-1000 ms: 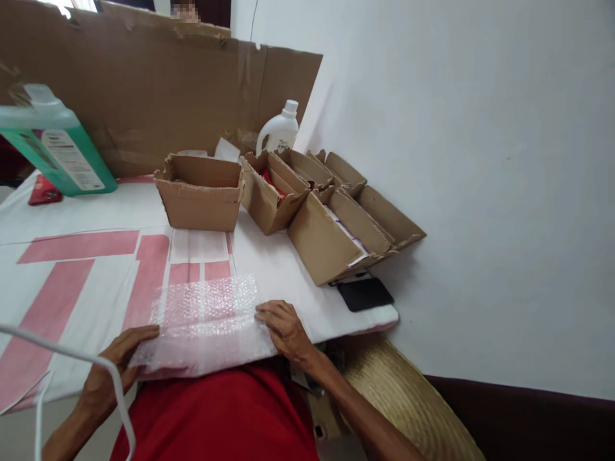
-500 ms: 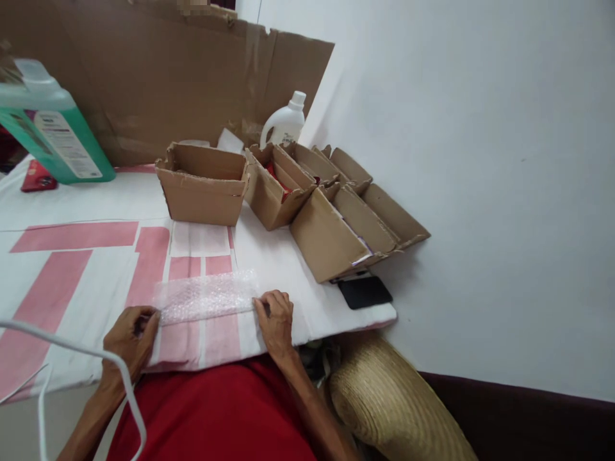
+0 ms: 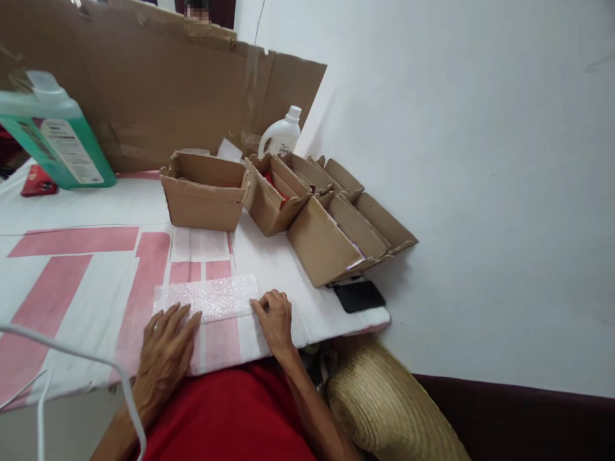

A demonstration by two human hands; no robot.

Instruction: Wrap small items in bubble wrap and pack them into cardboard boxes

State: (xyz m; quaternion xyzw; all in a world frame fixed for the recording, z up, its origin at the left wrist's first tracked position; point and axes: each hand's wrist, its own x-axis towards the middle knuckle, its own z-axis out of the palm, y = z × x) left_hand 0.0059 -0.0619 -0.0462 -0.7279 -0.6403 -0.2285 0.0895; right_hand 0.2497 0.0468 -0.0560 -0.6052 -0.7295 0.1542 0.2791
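A clear strip of bubble wrap (image 3: pixel 216 298) lies flat on the pink and white cloth near the table's front edge. My left hand (image 3: pixel 167 342) rests open over its near left part, palm down, fingers spread and fingertips touching the wrap. At the strip's right end, my right hand (image 3: pixel 275 318) pinches the near corner between thumb and forefinger, the other fingers curled.
Open cardboard boxes (image 3: pixel 204 208) stand beyond the wrap. A black phone (image 3: pixel 359 296) lies at the right edge, a green jug (image 3: pixel 72 147) and red phone (image 3: pixel 38 182) at the left. A white cable (image 3: pixel 72 355) crosses the lower left; a white bottle (image 3: pixel 283 136) stands behind.
My left hand has let go of the wrap's left corner, moved right and spread flat on it. My right hand keeps its pinch at the right end.
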